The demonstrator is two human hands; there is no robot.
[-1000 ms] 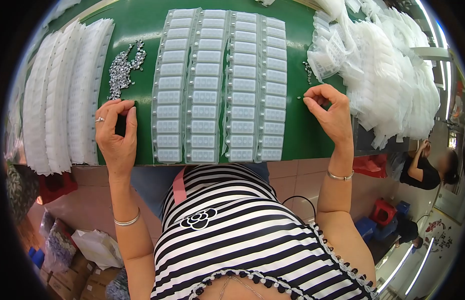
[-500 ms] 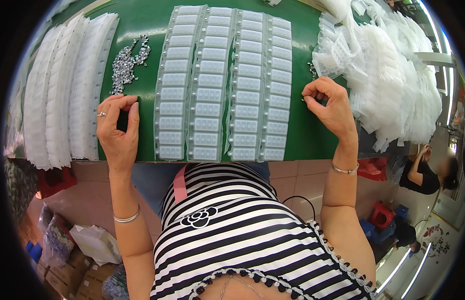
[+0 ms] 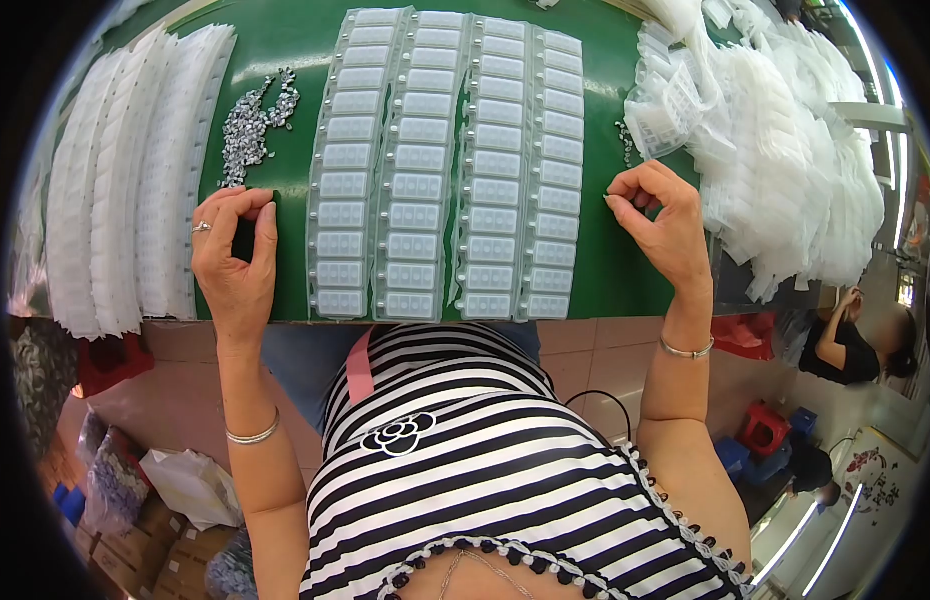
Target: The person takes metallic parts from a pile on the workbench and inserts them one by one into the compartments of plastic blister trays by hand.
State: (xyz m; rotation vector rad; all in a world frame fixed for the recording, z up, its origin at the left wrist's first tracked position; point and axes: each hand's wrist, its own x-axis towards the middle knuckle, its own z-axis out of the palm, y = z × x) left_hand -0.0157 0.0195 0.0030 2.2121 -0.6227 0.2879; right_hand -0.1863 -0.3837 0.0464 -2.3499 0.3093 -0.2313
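Observation:
Four strips of clear plastic pouches point(image 3: 418, 130) lie side by side on the green table, each pouch showing pale rounded shapes inside. Small metallic pieces run down the strips' edges. At the strips' left, my left hand point(image 3: 233, 240) is closed in a pinch just below a pile of small silvery metal pieces point(image 3: 245, 135). On the other side, my right hand point(image 3: 663, 215) has thumb and forefinger brought together above the table, near a few small metal pieces point(image 3: 625, 143). What either pinch holds, if anything, is too small to make out.
Stacked white strips point(image 3: 135, 180) lie at the table's left. A large heap of translucent white pouch strips point(image 3: 785, 160) covers the right side and hangs over the edge. Cartons point(image 3: 135, 550) and bags stand on the floor at left. Another person point(image 3: 850, 340) sits at far right.
My right hand has shifted slightly, its fingertips a little lower and to the right; a small pale speck at them no longer shows. My left hand has hardly moved.

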